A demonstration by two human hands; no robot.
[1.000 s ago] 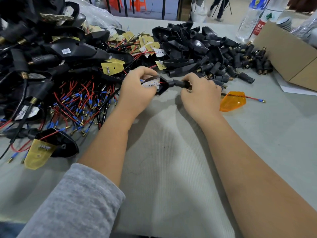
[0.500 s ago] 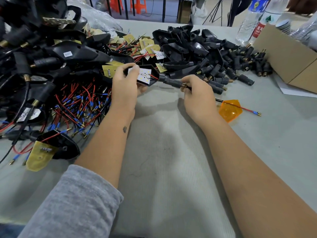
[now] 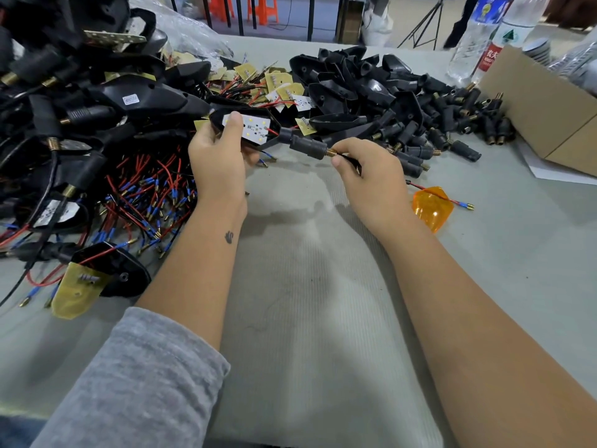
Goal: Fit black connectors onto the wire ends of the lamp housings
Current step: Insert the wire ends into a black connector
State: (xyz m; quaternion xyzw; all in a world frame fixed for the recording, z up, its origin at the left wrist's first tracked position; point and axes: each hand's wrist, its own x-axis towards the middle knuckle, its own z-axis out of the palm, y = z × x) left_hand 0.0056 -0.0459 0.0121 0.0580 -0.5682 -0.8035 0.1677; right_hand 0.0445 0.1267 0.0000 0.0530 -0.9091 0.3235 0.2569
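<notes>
My left hand [image 3: 219,156] grips a black lamp housing [image 3: 271,137] with a white LED board [image 3: 255,126] inside, thumb pressed on the board. A black connector [image 3: 305,145] with a brass threaded tip sits on the housing's stem. My right hand [image 3: 371,176] pinches the black wire just past that brass tip. A red wire with a blue-sleeved end [image 3: 452,202] trails away to the right over an orange lens [image 3: 431,210].
Finished housings with red and black wires [image 3: 145,195] pile up on the left. Empty black housings [image 3: 349,85] and loose connectors [image 3: 452,124] lie behind. A cardboard box [image 3: 546,114] and water bottles [image 3: 478,37] stand at the right. One housing with a yellow board [image 3: 97,276] lies near left.
Both hands have lifted and turned the housing so the LED board faces up. The connector has slid up against the housing stem, and the right hand now pinches the wire behind it.
</notes>
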